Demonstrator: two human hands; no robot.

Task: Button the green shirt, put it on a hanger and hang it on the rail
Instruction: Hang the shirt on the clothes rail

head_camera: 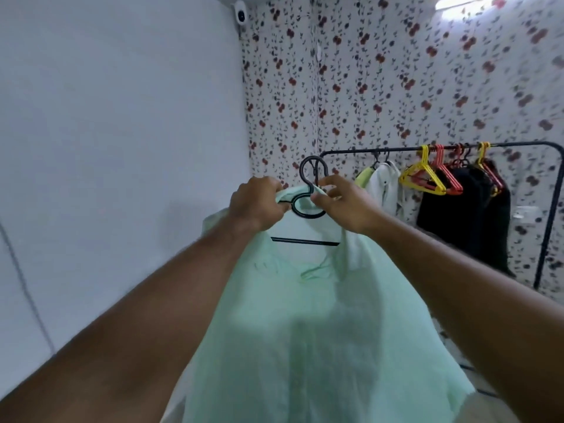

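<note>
The pale green shirt (308, 325) hangs in front of me on a black hanger (311, 174), whose hook rises above the collar. Its bottom bar shows across the open neck. My left hand (254, 203) grips the left side of the collar together with the hanger. On the other side, my right hand (343, 201) pinches the collar just under the hook. The black clothes rail (396, 148) stands to the right, further back, apart from the shirt.
On the rail hang a light green garment (364, 177), a white shirt (386, 184), black clothes (464, 209) and several empty yellow and red hangers (427, 175). A plain white wall is on the left, flowered wallpaper behind. A small white camera (241, 13) sits in the top corner.
</note>
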